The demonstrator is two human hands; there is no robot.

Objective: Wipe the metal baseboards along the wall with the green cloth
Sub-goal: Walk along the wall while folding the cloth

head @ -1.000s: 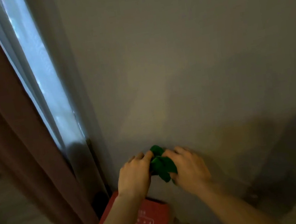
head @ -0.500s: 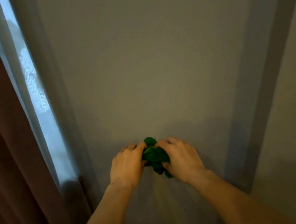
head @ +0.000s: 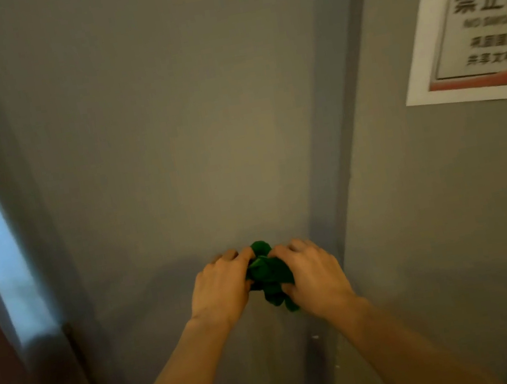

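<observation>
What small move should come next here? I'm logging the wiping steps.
Probably lower the bunched green cloth toward the floor: the left hand and right hand both grip it against the grey wall, and no baseboard is visible.

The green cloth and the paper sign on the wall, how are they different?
The green cloth is scrunched into a dark green bundle, while the paper sign lies flat and pale, with printed writing and an orange strip along its bottom. The left hand and right hand grip the cloth between them; nothing touches the sign. The cloth is low in the middle of the view; the sign is high on the right. Both are in front of the grey wall.
</observation>
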